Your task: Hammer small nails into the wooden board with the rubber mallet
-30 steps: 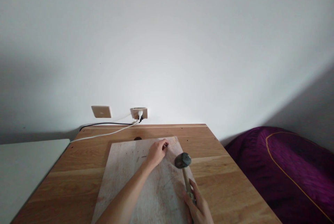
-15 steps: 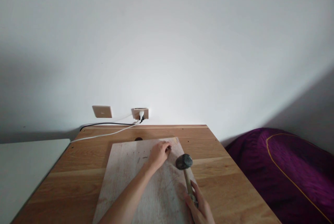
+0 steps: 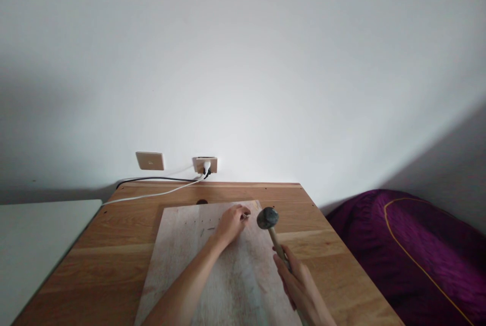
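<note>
A pale wooden board (image 3: 190,270) lies on a wooden table (image 3: 110,250). My left hand (image 3: 230,223) rests on the board's far part, its fingers pinched on a small nail (image 3: 246,216) that I can barely make out. My right hand (image 3: 298,285) is closed round the wooden handle of a hammer (image 3: 268,218). The hammer's dark head hangs just right of the pinched fingers, a little above the board. Several small nails or marks dot the board left of my left hand.
A white cable (image 3: 152,195) and a black one run from a wall socket (image 3: 205,165) across the table's far edge. A switch plate (image 3: 150,160) is on the wall. A white surface (image 3: 34,245) lies left, a purple beanbag (image 3: 413,255) right.
The hammer head has risen and moved toward my left hand's fingertips. My right hand has shifted forward with it. My left hand has stayed in place.
</note>
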Demonstrator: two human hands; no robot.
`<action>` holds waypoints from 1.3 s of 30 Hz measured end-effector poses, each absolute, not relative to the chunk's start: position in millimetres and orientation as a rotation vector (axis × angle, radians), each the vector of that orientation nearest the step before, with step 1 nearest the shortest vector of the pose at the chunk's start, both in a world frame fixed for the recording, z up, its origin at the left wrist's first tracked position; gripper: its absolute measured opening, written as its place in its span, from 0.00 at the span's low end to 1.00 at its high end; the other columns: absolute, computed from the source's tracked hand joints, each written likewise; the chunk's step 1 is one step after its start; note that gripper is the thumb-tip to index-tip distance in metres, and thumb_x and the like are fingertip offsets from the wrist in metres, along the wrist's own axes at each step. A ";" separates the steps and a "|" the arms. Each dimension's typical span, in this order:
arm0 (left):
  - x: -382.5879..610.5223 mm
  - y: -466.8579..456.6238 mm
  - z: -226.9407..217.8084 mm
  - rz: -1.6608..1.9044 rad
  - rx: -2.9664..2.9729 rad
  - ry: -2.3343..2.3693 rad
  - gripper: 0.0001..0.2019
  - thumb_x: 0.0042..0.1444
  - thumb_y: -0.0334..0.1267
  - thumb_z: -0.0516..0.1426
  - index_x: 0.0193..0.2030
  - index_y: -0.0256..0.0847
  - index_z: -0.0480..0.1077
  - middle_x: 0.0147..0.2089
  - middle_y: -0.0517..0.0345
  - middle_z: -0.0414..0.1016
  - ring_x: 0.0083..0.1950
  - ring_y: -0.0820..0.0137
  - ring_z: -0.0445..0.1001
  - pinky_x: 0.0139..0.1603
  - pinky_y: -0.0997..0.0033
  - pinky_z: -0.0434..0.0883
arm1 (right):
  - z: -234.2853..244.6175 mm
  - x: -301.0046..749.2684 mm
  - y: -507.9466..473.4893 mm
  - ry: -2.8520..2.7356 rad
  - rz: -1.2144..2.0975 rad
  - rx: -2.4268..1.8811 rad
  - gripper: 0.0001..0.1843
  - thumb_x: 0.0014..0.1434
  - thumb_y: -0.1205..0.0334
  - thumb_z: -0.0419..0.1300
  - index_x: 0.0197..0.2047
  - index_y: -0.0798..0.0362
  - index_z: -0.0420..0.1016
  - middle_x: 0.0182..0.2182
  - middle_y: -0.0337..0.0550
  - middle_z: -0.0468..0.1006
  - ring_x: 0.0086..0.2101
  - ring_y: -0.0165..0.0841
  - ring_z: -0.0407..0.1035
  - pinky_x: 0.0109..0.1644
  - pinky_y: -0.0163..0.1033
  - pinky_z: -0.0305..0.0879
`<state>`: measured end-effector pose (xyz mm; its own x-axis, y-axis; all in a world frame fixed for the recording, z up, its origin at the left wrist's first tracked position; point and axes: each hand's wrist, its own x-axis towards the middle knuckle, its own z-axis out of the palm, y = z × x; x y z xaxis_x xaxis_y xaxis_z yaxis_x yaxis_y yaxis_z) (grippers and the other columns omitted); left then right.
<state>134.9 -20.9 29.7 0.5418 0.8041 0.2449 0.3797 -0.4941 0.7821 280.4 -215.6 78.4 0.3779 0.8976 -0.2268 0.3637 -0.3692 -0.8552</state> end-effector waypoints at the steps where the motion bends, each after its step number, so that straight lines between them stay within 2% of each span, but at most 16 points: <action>1: 135.0 -20.1 28.5 0.802 2.087 0.942 0.14 0.57 0.27 0.59 0.49 0.42 0.78 0.47 0.54 0.81 0.42 0.68 0.79 0.50 0.69 0.73 | 88.8 278.7 -209.8 -1.089 0.908 -1.857 0.34 0.62 0.33 0.53 0.56 0.54 0.68 0.15 0.26 0.60 0.12 0.26 0.56 0.13 0.28 0.50; 4: 135.8 -18.0 24.4 0.823 2.041 0.961 0.23 0.55 0.27 0.61 0.59 0.43 0.72 0.53 0.54 0.78 0.40 0.71 0.78 0.49 0.69 0.74 | 112.2 274.3 -193.5 -1.074 0.857 -1.748 0.33 0.63 0.33 0.53 0.56 0.52 0.67 0.16 0.25 0.60 0.13 0.26 0.55 0.14 0.28 0.51; 7: 136.2 -17.9 23.4 0.821 2.013 1.010 0.27 0.54 0.27 0.61 0.61 0.42 0.68 0.55 0.53 0.77 0.38 0.72 0.77 0.49 0.69 0.74 | 112.2 270.7 -180.4 -1.106 0.831 -1.733 0.32 0.64 0.33 0.52 0.54 0.52 0.68 0.17 0.26 0.60 0.14 0.26 0.56 0.15 0.29 0.51; 13: 134.0 -21.2 29.5 0.840 2.017 0.988 0.26 0.54 0.25 0.57 0.60 0.42 0.69 0.56 0.52 0.76 0.41 0.69 0.78 0.49 0.70 0.73 | 78.5 271.0 -170.0 -1.203 0.881 -1.907 0.32 0.61 0.35 0.53 0.53 0.54 0.70 0.17 0.28 0.64 0.13 0.27 0.60 0.13 0.30 0.52; 17: 134.5 -22.1 31.2 0.803 2.020 0.942 0.21 0.56 0.29 0.59 0.57 0.41 0.72 0.50 0.54 0.79 0.41 0.68 0.79 0.49 0.67 0.74 | 80.1 274.0 -178.7 -1.097 0.874 -1.824 0.34 0.62 0.34 0.52 0.56 0.54 0.67 0.17 0.26 0.61 0.12 0.26 0.57 0.12 0.29 0.50; 23: 137.5 -21.0 32.1 0.819 2.044 0.996 0.16 0.56 0.25 0.58 0.50 0.41 0.77 0.42 0.55 0.83 0.42 0.66 0.81 0.48 0.67 0.74 | 80.6 274.7 -190.3 -0.915 0.976 -1.768 0.37 0.55 0.30 0.57 0.54 0.52 0.65 0.18 0.24 0.60 0.12 0.24 0.53 0.12 0.28 0.50; 28: 136.6 -17.6 29.5 0.821 2.021 0.947 0.16 0.56 0.25 0.58 0.50 0.42 0.77 0.44 0.55 0.84 0.45 0.65 0.81 0.51 0.66 0.74 | 81.7 275.2 -187.5 -0.946 0.994 -1.742 0.36 0.57 0.30 0.57 0.54 0.52 0.66 0.18 0.24 0.60 0.12 0.23 0.53 0.12 0.28 0.49; 31: 136.0 -17.4 28.9 0.802 2.041 0.950 0.18 0.57 0.27 0.59 0.54 0.44 0.75 0.44 0.55 0.83 0.48 0.63 0.80 0.55 0.63 0.73 | 93.3 272.2 -182.1 -0.966 0.956 -1.715 0.35 0.59 0.31 0.57 0.55 0.52 0.66 0.18 0.25 0.61 0.13 0.24 0.54 0.13 0.28 0.49; 33: 135.7 -18.5 29.7 0.808 2.064 0.969 0.22 0.57 0.29 0.61 0.59 0.44 0.72 0.47 0.54 0.82 0.51 0.62 0.78 0.57 0.62 0.72 | 98.2 268.9 -178.1 -0.996 0.943 -1.679 0.35 0.61 0.32 0.55 0.58 0.52 0.64 0.18 0.24 0.61 0.13 0.24 0.54 0.13 0.28 0.49; 35: 135.0 -20.1 31.4 0.849 2.075 0.975 0.28 0.54 0.30 0.63 0.63 0.44 0.69 0.54 0.51 0.79 0.56 0.61 0.76 0.61 0.61 0.70 | 96.9 265.7 -174.3 -1.054 0.939 -1.668 0.35 0.63 0.34 0.53 0.60 0.53 0.63 0.17 0.24 0.60 0.13 0.24 0.54 0.14 0.28 0.50; 37: 134.0 -21.6 33.1 0.862 2.076 0.961 0.30 0.53 0.30 0.64 0.64 0.44 0.67 0.60 0.49 0.75 0.60 0.60 0.73 0.63 0.61 0.69 | 90.6 264.1 -171.1 -1.125 0.946 -1.718 0.34 0.62 0.34 0.54 0.58 0.55 0.66 0.16 0.24 0.61 0.12 0.25 0.55 0.14 0.29 0.51; 39: 132.9 -22.3 34.0 0.842 2.073 0.961 0.29 0.53 0.29 0.63 0.63 0.43 0.68 0.60 0.48 0.74 0.58 0.60 0.74 0.61 0.62 0.70 | 83.3 264.9 -169.7 -1.150 0.956 -1.799 0.34 0.60 0.34 0.55 0.54 0.56 0.69 0.15 0.25 0.61 0.12 0.25 0.56 0.13 0.29 0.51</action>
